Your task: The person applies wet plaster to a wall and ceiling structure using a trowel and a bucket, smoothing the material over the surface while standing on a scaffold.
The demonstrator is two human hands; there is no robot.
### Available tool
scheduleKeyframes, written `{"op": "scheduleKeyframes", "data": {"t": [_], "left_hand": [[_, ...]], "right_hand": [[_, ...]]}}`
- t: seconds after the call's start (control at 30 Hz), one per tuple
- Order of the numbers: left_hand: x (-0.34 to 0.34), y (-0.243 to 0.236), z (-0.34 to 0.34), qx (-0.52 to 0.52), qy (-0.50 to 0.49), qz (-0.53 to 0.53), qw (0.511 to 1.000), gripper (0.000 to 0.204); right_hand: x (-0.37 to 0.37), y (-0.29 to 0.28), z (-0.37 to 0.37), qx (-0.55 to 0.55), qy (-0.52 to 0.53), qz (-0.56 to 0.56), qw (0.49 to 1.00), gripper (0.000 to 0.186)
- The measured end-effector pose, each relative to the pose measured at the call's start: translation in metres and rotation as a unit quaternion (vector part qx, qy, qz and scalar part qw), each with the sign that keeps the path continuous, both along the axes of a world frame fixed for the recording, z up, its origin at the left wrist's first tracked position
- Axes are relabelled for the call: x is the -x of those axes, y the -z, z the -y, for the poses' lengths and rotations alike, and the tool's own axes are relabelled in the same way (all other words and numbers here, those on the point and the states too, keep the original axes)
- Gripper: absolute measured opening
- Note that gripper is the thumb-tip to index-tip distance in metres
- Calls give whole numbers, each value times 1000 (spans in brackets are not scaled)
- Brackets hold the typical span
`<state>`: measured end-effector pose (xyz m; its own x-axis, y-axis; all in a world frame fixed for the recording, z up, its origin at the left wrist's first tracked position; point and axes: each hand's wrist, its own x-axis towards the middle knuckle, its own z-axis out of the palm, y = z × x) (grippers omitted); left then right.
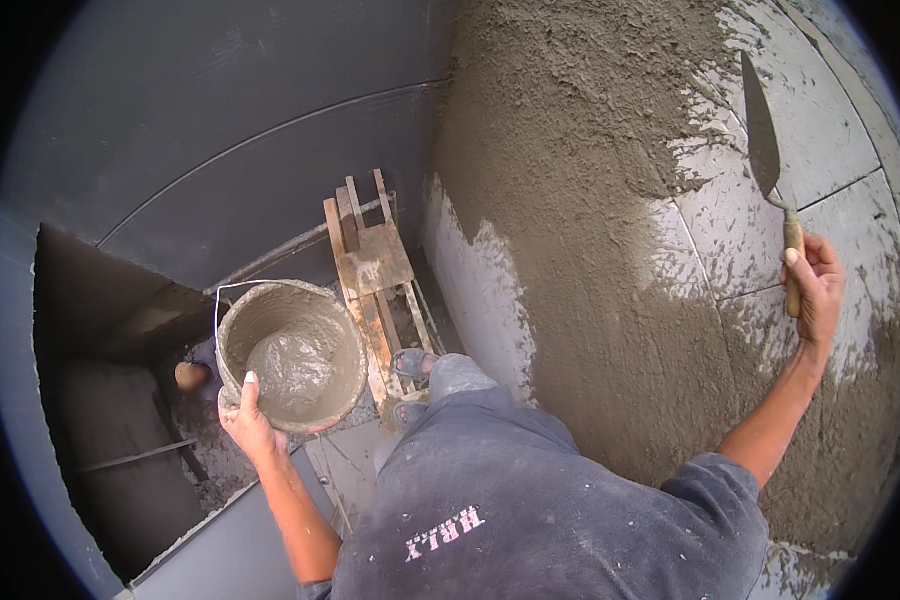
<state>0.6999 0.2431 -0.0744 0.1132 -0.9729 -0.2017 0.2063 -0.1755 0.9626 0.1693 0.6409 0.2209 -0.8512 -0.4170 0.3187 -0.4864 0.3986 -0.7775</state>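
Trowel (pixel 767 170) on the person's right side, in front of the coated wall, blade pointing up and away, its handle (pixel 792 232) toward the body. Right hand (pixel 817 285) closed round the lower part of the wooden handle, thumb laid along it; blade wholly clear of the fingers, beyond the grip. Likely light, with a stiff metal blade; wood should give decent purchase unless wet. Best held as now, by the handle.

Bucket (pixel 260 310) well apart from the trowel, low on the left, mouth tilted toward the viewer. Left hand (pixel 250 425) pinches its near left wall, thumb over the rim, fingers outside. Bucket lies mostly beyond and to the right of that grip. Wire bail (pixel 217 315) stands off the far left side, not held. Wet grey mortar (pixel 295 370) pools inside; walls caked. Judged heavy for one hand, contents soft and sloppy, rim probably slick. Rim or bail the likely holds. Cannot tell whether anything underneath shares the weight.

Further out: rough grey mortar coat (pixel 590 200) over much of the right-hand wall, ragged at its edges, pale panels (pixel 830 130) showing beyond it. Wooden framework (pixel 380 262) just past the bucket, sandalled feet (pixel 410 362) near its lower end. Dark smooth wall (pixel 300 60) behind; shadowed opening (pixel 110 420) at far left.
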Motion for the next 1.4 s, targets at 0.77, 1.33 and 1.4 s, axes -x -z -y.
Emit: {"op": "scheduleKeyframes", "data": {"t": [0.77, 1.33, 1.4], "left_hand": [[-50, 66, 2, -19, -111, 124, 986, 23], [-76, 81, -23, -94, -156, 90, 979, 29], [-84, 82, -29, -138, -177, 85, 971, 29]], "right_hand": [[-305, 355, 308, -200, -561, 248, 764, 30], [-313, 360, 304, -258, -590, 216, 734, 32], [-284, 360, 293, -237, -565, 232, 755, 32]]}}
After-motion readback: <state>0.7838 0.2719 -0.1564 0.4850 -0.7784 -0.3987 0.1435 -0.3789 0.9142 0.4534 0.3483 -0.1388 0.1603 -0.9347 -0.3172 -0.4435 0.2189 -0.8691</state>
